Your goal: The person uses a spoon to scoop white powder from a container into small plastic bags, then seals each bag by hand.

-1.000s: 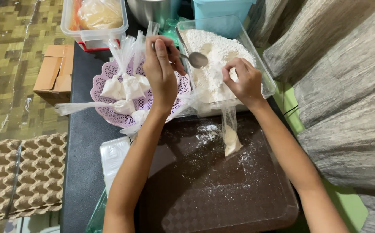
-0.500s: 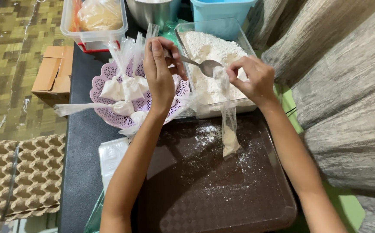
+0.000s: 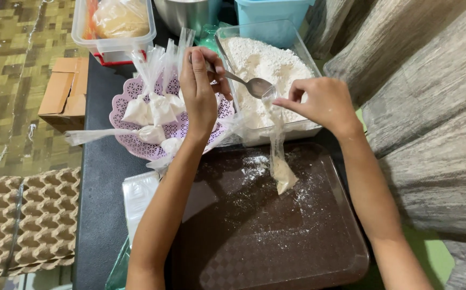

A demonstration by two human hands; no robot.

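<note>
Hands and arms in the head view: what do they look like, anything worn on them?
Both arms are bare from the lower picture edge to the fingers: no sleeves, gloves, watch or bracelets show. The left hand and right hand carry no rings that I can see. The forearms are slim. Nails look short and unpainted, though they are too small to tell for sure.

Brown cardboard box (image 3: 64, 94) on floor (left); filled clear bags (image 3: 152, 110) in basket.

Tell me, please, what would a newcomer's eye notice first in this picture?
At the centre, the left hand tips a metal spoon at the mouth of a narrow clear bag held up by the right hand. Behind them stands a clear tub of white flour; filled bags lie in a pink basket on the left.
</note>
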